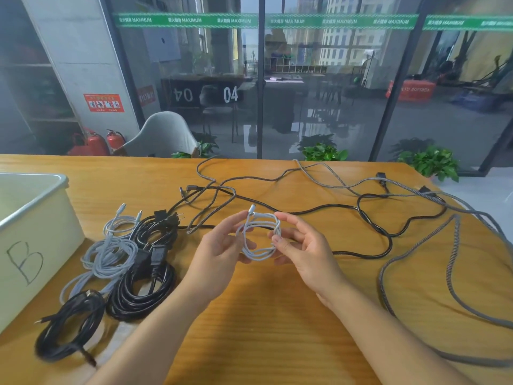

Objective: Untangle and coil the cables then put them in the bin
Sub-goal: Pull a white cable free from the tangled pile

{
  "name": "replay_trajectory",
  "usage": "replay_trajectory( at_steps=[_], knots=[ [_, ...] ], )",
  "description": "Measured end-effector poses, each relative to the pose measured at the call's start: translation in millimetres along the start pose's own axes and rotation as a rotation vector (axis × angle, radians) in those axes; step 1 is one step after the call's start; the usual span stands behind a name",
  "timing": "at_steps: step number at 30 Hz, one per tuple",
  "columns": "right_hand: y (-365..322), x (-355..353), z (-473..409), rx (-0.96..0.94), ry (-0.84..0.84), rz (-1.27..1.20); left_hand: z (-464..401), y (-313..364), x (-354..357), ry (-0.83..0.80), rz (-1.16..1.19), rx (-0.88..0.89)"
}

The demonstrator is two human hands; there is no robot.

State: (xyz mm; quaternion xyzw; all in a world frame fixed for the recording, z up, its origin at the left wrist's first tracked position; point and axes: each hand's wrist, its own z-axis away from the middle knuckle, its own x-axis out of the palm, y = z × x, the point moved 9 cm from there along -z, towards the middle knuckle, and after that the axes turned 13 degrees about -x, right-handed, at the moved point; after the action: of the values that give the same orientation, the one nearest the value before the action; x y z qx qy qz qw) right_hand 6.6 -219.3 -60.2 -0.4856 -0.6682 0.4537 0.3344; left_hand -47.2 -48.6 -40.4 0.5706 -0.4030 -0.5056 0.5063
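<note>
Wooden table point(277, 315) is occupied at left by a cream bin point(36, 234) marked "B". Just beside it, coiled cables are laid: two black coils point(138, 290), a further black coil point(69, 326) nearer the edge, and grey-white coils point(111, 254). Loose black cable point(374, 226) and braided grey cable point(416, 259) are sprawled, uncoiled, across centre and right, approx. behind and beside the hands. A small white coil point(259, 234) is held above the table, apart from the bin. It is pinched by left hand point(219, 257) on one side and right hand point(305, 251) on the other, fingers curled round the loops; one connector is seen sticking up.
</note>
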Motion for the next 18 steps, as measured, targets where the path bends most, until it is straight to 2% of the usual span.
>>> replay_trajectory(
  at_steps=[7, 18],
  knots=[
    [-4, 27, 1, 0.016, -0.067, 0.088, 15, -7, -25, 0.054, -0.156, 0.000],
    [-12, 127, 3, 0.009, -0.196, 0.061, 55, -6, -114, 0.231, -0.478, 0.063]
  ],
)
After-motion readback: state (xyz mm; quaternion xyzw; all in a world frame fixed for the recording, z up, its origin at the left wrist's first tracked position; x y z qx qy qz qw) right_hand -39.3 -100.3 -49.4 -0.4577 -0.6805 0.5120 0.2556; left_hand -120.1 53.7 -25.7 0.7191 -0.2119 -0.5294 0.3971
